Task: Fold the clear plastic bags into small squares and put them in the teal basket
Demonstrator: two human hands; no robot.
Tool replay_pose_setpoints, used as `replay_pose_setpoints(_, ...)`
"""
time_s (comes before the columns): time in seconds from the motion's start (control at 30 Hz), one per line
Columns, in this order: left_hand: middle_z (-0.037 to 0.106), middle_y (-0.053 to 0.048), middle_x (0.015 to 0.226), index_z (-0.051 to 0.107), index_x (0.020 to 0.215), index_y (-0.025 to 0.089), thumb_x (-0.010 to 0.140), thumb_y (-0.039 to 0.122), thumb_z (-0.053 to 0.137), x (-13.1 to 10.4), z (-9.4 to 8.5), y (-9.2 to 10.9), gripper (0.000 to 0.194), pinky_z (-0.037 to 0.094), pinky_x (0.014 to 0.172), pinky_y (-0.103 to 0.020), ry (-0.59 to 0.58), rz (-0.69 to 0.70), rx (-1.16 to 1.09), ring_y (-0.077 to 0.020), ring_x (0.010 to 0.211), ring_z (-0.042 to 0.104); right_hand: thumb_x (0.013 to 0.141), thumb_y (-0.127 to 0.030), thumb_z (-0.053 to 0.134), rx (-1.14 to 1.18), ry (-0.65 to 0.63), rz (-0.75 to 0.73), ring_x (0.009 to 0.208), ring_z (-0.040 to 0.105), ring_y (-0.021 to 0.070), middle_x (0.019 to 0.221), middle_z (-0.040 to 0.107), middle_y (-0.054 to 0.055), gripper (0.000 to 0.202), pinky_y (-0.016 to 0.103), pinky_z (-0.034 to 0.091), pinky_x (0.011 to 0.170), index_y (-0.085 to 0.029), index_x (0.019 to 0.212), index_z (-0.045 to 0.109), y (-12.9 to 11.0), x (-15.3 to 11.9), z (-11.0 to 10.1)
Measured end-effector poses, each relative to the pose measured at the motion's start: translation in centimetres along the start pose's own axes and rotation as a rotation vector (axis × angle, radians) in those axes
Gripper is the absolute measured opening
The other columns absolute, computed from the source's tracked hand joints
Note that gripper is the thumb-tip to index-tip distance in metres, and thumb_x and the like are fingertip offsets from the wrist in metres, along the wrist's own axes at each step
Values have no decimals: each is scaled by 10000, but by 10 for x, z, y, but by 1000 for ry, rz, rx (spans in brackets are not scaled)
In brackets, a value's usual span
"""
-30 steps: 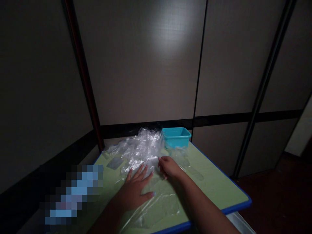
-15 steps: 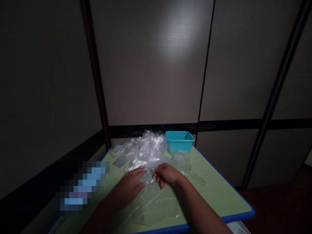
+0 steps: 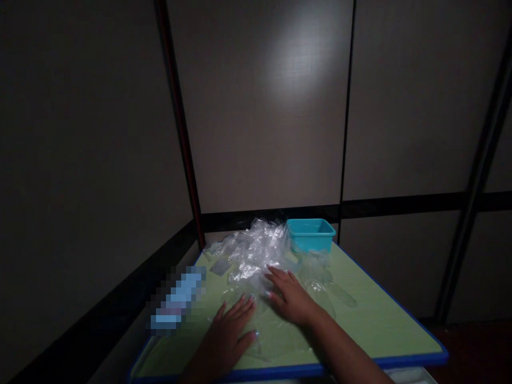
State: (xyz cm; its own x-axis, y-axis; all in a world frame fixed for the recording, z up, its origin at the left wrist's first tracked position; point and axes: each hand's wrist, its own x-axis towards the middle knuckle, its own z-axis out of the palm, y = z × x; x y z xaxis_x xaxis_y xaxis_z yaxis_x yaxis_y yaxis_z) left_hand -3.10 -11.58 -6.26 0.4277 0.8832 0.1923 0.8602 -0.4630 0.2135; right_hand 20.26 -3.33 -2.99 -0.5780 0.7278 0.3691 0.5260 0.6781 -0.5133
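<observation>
Thin clear plastic film (image 3: 280, 333) lies spread on the green tabletop, partly under both hands. My left hand (image 3: 230, 330) rests low on it near the front edge, fingers stretched out and thumb apart. Farther in, my right hand (image 3: 292, 296) reaches over the film with its fingers extended. A heap of crumpled, shiny clear plastic (image 3: 260, 242) sits just beyond my fingertips. More clear plastic (image 3: 320, 274) lies to the right of my right hand, with a long rounded end. Neither hand visibly grips anything.
A turquoise plastic basin (image 3: 311, 237) stands at the back right of the green table (image 3: 372, 320), which has a blue edge. A small greyish flat piece (image 3: 220, 266) lies left of the heap. A blurred-out blue item (image 3: 180, 298) is at the left edge. Panelled walls stand behind.
The right hand has opened from a pinch into stretched fingers. The left hand has moved nearer the front edge and flattened. The whole view has shifted, so the table appears farther right.
</observation>
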Motion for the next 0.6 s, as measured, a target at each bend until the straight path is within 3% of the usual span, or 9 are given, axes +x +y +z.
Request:
replay_pose_setpoints(0.1, 338, -12, 1472, 306, 1432, 318, 936, 366, 473, -2, 1, 0, 526, 204, 1110, -530, 29, 8, 7, -250, 1362, 298, 879, -476, 531, -81, -122, -62, 1365, 274, 276, 1490, 323, 108, 606, 545, 132, 1109, -245, 1413, 366, -12, -20, 6)
replay_pose_setpoints(0.27, 380, -34, 1452, 344, 1419, 297, 924, 340, 487, -1, 3, -2, 517, 248, 1089, -542, 97, 14, 11, -259, 1347, 329, 928, -558, 334, -190, -196, -31, 1369, 255, 274, 1476, 298, 138, 638, 564, 165, 1093, -199, 1452, 281, -21, -41, 10)
replay_pose_setpoints(0.4, 446, -45, 1413, 403, 1389, 295, 931, 310, 471, -6, 0, -6, 463, 239, 1099, -523, 188, 42, 27, -239, 1327, 368, 938, -549, 308, -251, -192, -25, 1360, 276, 275, 1466, 321, 133, 620, 582, 174, 1085, -206, 1453, 274, -24, -44, 5)
replay_pose_setpoints(0.5, 498, -37, 1374, 427, 1372, 313, 935, 320, 467, -20, 2, -16, 439, 314, 1080, -458, 316, 75, 101, -218, 1270, 453, 949, -530, 297, -293, -145, -48, 1376, 231, 274, 1499, 257, 105, 604, 615, 119, 1082, -239, 1470, 208, -31, -50, -2)
replay_pose_setpoints(0.6, 454, -48, 1408, 337, 1426, 294, 889, 419, 520, -37, 17, -37, 581, 381, 1028, -428, 332, 166, 216, -247, 1263, 461, 914, -558, 390, -341, -92, -108, 1388, 187, 280, 1525, 159, 75, 699, 624, 60, 1084, -259, 1483, 117, -35, -63, -1)
